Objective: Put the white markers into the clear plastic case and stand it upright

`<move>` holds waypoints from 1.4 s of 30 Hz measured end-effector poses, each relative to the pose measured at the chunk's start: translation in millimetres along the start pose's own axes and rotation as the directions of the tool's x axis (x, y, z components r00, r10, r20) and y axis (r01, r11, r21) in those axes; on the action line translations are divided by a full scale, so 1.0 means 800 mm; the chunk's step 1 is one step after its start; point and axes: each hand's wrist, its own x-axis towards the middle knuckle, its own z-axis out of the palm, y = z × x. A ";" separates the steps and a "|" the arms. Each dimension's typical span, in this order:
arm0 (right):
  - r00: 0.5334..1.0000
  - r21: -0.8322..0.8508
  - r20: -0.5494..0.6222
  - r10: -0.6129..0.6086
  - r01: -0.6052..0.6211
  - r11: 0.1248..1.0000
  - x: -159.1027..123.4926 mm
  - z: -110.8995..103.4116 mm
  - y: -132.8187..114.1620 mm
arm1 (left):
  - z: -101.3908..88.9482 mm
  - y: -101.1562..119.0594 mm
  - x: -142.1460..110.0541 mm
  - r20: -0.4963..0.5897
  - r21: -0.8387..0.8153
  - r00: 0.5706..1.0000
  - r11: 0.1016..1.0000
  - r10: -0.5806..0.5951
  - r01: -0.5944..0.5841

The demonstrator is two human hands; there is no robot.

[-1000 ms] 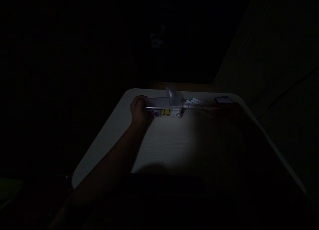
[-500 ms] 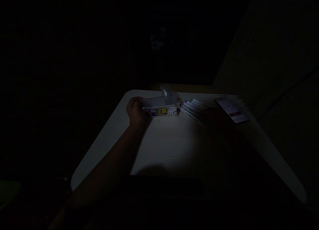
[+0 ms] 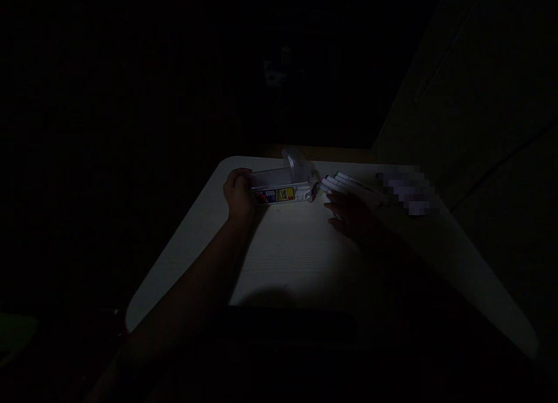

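My left hand [image 3: 238, 196] is wrapped round the left end of a clear plastic marker case [image 3: 272, 179] with a colourful label, lying on its side. The case's see-through lid [image 3: 296, 163] stands up at its right end. Just right of the case, several white markers [image 3: 349, 184] with coloured ends lie side by side. My right hand [image 3: 353, 214] is over the nearest of them, its fingers bent round a white marker [image 3: 333, 211] that is mostly hidden. Dim light blurs the details of this grip.
Both arms rest over a white table [image 3: 279, 246] with rounded corners. At its right side lies a phone [image 3: 403, 191], largely pixelated. A wall [image 3: 488, 100] rises on the right, with a dark cable along it. The surroundings are nearly black.
My right hand has moved left and come round a near marker. The left hand and case are almost unmoved.
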 end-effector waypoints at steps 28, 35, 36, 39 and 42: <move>0.983 0.293 -0.174 0.053 0.000 0.956 0.027 0.005 -0.008 | 0.002 -0.002 -0.008 0.140 -0.049 0.990 0.999 0.000 0.007; 0.989 0.327 -0.150 0.008 0.042 0.944 0.025 0.010 0.000 | 0.003 -0.002 -0.010 0.128 -0.068 0.992 0.998 0.000 0.009; 0.985 0.324 -0.172 0.014 0.043 0.945 0.022 0.009 0.004 | 0.003 -0.001 -0.010 0.129 -0.067 0.992 0.998 0.000 0.008; 0.966 0.317 -0.241 0.093 -0.012 0.948 0.014 0.004 0.013 | 0.004 -0.001 -0.010 0.133 -0.075 0.991 0.997 -0.011 0.021; 0.960 0.352 -0.240 0.146 -0.054 0.934 0.014 0.002 0.012 | 0.005 -0.001 -0.010 0.128 -0.076 0.991 0.996 -0.038 0.048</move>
